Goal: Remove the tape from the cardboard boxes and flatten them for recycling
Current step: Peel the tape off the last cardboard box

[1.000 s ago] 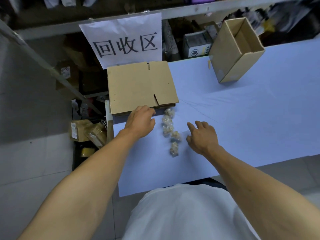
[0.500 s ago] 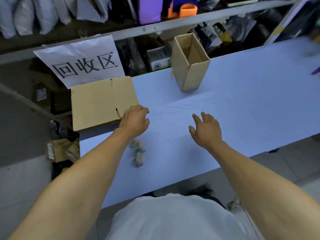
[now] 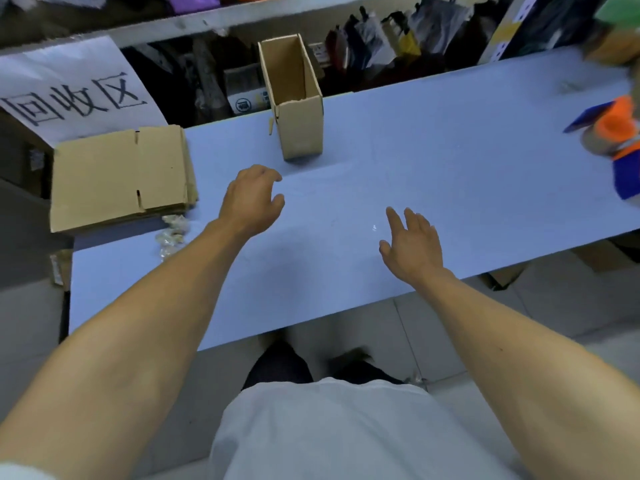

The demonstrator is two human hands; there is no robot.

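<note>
An open brown cardboard box (image 3: 294, 98) stands upright near the far edge of the pale blue table (image 3: 433, 168). A stack of flattened boxes (image 3: 117, 178) lies at the table's far left corner. Small crumpled balls of tape (image 3: 171, 233) lie just in front of that stack. My left hand (image 3: 252, 199) hovers over the table a little in front of the upright box, fingers loosely curled and holding nothing. My right hand (image 3: 412, 244) hovers to the right with its fingers spread and nothing in it.
A paper sign (image 3: 72, 95) with large characters hangs behind the flat stack. An orange and blue tape dispenser (image 3: 613, 140) lies at the table's right end. Cluttered shelves run behind the table. More cardboard (image 3: 60, 268) sits on the floor at the left.
My left hand has left the flattened stack and moved right, toward the upright box. The right hand has moved right too. The view has swung to the right.
</note>
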